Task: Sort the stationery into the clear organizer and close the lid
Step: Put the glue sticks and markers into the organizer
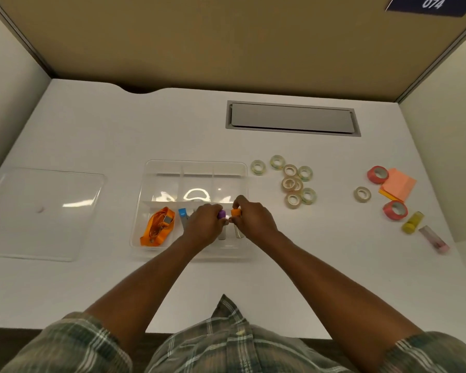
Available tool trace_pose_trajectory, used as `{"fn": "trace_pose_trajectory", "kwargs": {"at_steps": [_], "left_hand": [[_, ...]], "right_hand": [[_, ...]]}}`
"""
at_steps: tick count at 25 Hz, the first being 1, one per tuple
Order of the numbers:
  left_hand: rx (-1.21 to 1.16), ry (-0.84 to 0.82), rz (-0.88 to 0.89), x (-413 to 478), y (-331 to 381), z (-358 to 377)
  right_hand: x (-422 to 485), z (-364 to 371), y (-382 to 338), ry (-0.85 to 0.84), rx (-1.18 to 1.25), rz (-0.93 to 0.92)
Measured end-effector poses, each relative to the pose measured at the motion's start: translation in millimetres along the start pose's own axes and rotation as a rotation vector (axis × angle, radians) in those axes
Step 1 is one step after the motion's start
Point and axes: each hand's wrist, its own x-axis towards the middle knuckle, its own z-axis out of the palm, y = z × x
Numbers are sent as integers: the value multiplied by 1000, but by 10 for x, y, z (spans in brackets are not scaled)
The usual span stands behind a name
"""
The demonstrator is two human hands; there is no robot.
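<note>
The clear organizer (196,166) sits open in the middle of the white desk. Its front row holds an orange lanyard (158,225) and a blue-capped glue stick (183,214). My left hand (203,224) grips a purple-capped stick (221,214) over the front right compartment. Beside it, my right hand (252,218) pinches an orange-capped stick (235,212). The lower ends of both sticks are partly hidden by my hands. The clear lid (42,211) lies flat to the organizer's left.
Several clear tape rolls (293,181) lie right of the organizer, one more tape roll (362,194) farther right. Two red tape rolls (378,174), orange sticky notes (397,185), a yellow stick (412,222) and a pink stick (433,238) lie at the right. A grey cable hatch (292,118) sits behind.
</note>
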Motion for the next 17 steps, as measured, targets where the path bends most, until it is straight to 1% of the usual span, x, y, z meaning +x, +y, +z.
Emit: {"fn": "trace_pose_trajectory", "kwargs": {"at_steps": [3,6,8,13,15,17], "left_hand": [[157,-69,14,60,28,32],[213,-88,4,79,22,91],[202,-73,0,85,33,102],[137,46,48,98,216,78],[110,46,94,104,405,115],[91,20,155,100,640,223]], "right_hand": [[52,64,-48,-43,-166,-4],[74,55,-59,-95,-197,-3],[48,11,-10,-69,-139,-17],[-114,-171,301,79,121,-33],[-210,-252,499,115,152,-18],[-325,-336,752,140,173,37]]}}
